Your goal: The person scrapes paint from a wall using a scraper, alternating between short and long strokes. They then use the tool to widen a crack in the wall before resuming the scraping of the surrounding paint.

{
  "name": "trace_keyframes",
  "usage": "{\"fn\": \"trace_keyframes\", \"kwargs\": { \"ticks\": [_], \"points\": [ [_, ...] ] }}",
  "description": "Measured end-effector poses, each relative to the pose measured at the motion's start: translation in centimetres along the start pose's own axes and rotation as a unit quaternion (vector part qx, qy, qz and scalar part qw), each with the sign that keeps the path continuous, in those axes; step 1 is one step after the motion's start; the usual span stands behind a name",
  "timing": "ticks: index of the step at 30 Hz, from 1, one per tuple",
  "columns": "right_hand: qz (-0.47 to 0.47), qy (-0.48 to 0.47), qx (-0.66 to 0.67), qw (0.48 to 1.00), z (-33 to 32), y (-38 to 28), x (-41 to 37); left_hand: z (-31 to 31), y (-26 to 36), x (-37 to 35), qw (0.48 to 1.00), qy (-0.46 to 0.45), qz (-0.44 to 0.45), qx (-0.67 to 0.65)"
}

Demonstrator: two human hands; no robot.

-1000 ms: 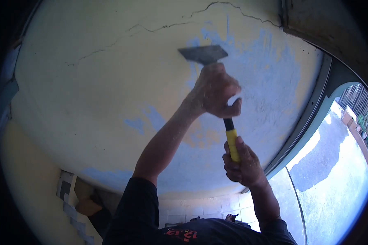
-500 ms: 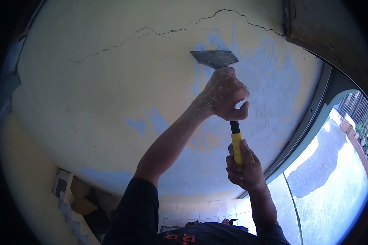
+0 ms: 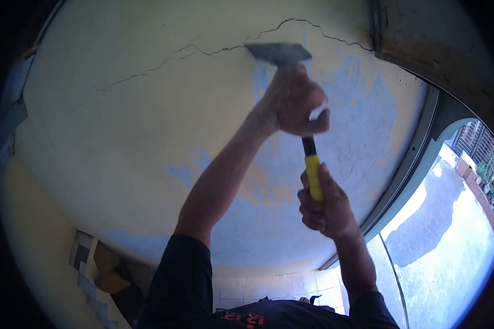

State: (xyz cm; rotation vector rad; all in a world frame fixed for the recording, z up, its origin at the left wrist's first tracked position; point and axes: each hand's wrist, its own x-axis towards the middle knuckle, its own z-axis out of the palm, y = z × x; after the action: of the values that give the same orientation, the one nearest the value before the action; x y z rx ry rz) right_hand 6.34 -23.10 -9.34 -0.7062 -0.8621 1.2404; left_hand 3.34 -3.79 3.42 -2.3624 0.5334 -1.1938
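Note:
A long-handled scraper (image 3: pixel 313 170) with a wide, flat metal blade and a yellow grip is held against the wall (image 3: pixel 121 142). My left hand (image 3: pixel 298 104), slightly blurred, is closed around its shaft just below the blade. Lower down, my right hand (image 3: pixel 328 205) wraps the yellow grip, thumb lying along it. The blade's edge meets the wall close to a thin jagged crack. Around and below the blade the cream paint gives way to patches of pale blue.
Along the right runs a dark door frame (image 3: pixel 405 170), with a bright paved area (image 3: pixel 450 219) beyond. A brown panel (image 3: pixel 439 38) fills the upper right. Boxes and an orange-brown object (image 3: pixel 112 281) stand at lower left, near a tiled floor (image 3: pixel 282 284).
Both hands and the scraper have moved upward and slightly left along the wall. The blade has gone from below the crack up to it.

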Motion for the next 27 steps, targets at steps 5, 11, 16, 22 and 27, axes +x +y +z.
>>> {"fn": "trace_keyframes", "kwargs": {
  "ticks": [5,11,16,22,27],
  "points": [
    [-0.003,-0.003,-0.032,0.999,-0.1,-0.8,-1.2,-1.2,0.9,0.2,0.998,-0.039,-0.047,-0.006],
    [-0.071,0.058,-0.125,0.988,-0.4,-1.9,2.1,-1.0,-1.7,1.0,0.999,0.023,-0.005,0.026],
    [-0.033,-0.054,-0.13,0.989,-1.5,1.8,-3.1,-2.9,4.1,-3.1,0.985,0.169,0.041,0.016],
    [0.122,0.074,-0.081,0.986,-5.8,22.6,-11.8,6.1,21.3,-20.4,0.974,-0.083,-0.116,-0.174],
    [0.171,0.152,-0.066,0.971,-8.7,31.1,-14.2,11.6,26.7,-27.0,0.951,-0.119,-0.163,-0.236]
  ]
}}
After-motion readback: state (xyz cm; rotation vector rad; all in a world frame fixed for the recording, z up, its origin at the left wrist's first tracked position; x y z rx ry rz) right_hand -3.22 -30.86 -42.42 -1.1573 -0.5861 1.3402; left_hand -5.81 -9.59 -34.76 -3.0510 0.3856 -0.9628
